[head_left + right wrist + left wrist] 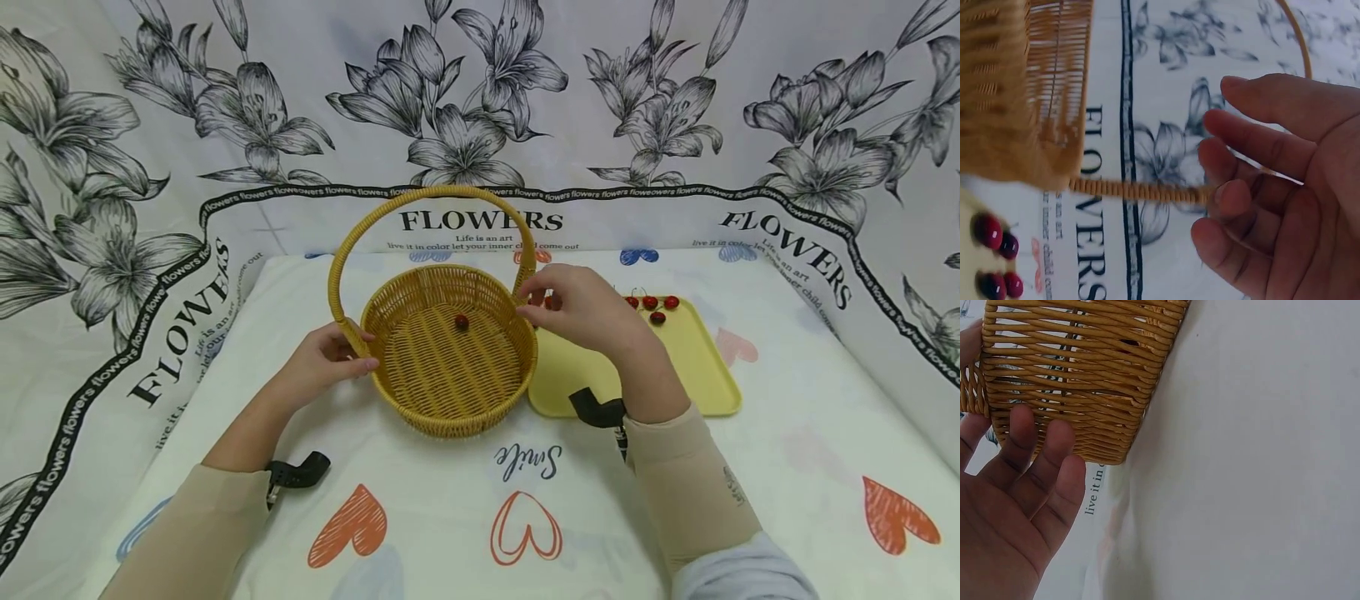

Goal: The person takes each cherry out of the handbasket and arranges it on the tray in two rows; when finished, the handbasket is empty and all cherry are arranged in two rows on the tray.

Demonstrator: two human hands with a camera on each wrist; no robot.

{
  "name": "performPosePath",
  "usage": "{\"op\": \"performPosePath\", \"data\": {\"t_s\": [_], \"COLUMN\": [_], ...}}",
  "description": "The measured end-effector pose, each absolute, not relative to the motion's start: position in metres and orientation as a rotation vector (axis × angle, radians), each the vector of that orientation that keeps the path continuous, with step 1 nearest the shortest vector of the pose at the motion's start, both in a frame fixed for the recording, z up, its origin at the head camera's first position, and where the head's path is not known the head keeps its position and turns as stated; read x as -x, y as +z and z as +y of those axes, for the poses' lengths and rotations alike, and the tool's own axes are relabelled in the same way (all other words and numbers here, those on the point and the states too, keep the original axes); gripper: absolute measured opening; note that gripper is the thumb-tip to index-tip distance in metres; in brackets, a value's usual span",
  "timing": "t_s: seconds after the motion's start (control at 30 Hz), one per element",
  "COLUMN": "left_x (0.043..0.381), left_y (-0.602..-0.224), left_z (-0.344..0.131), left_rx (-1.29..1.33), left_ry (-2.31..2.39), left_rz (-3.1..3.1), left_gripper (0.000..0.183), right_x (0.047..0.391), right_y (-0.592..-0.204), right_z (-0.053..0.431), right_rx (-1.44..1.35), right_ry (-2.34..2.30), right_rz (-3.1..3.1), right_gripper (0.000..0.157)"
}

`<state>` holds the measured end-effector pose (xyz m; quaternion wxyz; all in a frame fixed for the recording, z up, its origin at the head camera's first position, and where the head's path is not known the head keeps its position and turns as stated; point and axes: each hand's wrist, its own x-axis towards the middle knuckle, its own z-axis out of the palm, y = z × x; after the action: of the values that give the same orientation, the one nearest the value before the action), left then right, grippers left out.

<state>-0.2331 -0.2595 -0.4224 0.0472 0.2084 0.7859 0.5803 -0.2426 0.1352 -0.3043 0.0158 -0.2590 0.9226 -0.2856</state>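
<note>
A round yellow-brown wicker basket [427, 392] with a tall arched handle [431, 192] stands on the cloth. One dark red cherry [461, 322] lies inside it. My left hand [322, 360] grips the basket's left side at the foot of the handle, thumb at the rim; the left wrist view has its other fingers [1057, 450] along the woven outer wall. By the handle's right foot is my right hand [588, 312], its fingers loosely bent and apart from the thumb. In the right wrist view the handle [1141, 190] passes behind those fingers, and nothing shows between them.
Right of the basket lies a yellow tray [705, 375], partly behind the right forearm, with several cherries [649, 303] along its far edge. White cloth [435, 517] printed with hearts covers the table. A flower-printed cloth [675, 117] hangs behind it.
</note>
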Motion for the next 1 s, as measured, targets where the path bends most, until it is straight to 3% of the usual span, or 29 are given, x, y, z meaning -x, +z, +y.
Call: {"op": "performPosePath", "data": {"t_s": [0.23,0.4,0.47,0.63,0.83,1.0], "left_x": [0.232,0.232,0.232,0.233,0.233,0.235], "left_y": [-0.421,-0.424,-0.425,-0.424,-0.422,-0.423], "left_z": [-0.262,-0.261,-0.26,-0.26,-0.26,-0.26], "left_rx": [-0.623,-0.592,-0.588,-0.584,-0.586,-0.586], "left_ry": [1.764,1.806,1.799,1.768,1.772,1.787], "left_rz": [2.412,2.375,2.383,2.417,2.412,2.396], "left_gripper": [0.033,0.033,0.033,0.031,0.031,0.031], "right_x": [0.268,0.299,0.311,0.333,0.338,0.338], "right_y": [-0.294,-0.304,-0.311,-0.329,-0.342,-0.349], "right_z": [0.069,0.029,0.018,0.001,-0.006,-0.007], "right_rx": [0.96,0.906,0.853,0.715,0.659,0.698], "right_ry": [-0.57,-0.318,-0.259,-0.113,0.024,0.035], "right_rz": [2.758,2.628,2.585,2.556,2.566,2.558], "right_gripper": [0.025,0.017,0.022,0.029,0.003,0.012]}}
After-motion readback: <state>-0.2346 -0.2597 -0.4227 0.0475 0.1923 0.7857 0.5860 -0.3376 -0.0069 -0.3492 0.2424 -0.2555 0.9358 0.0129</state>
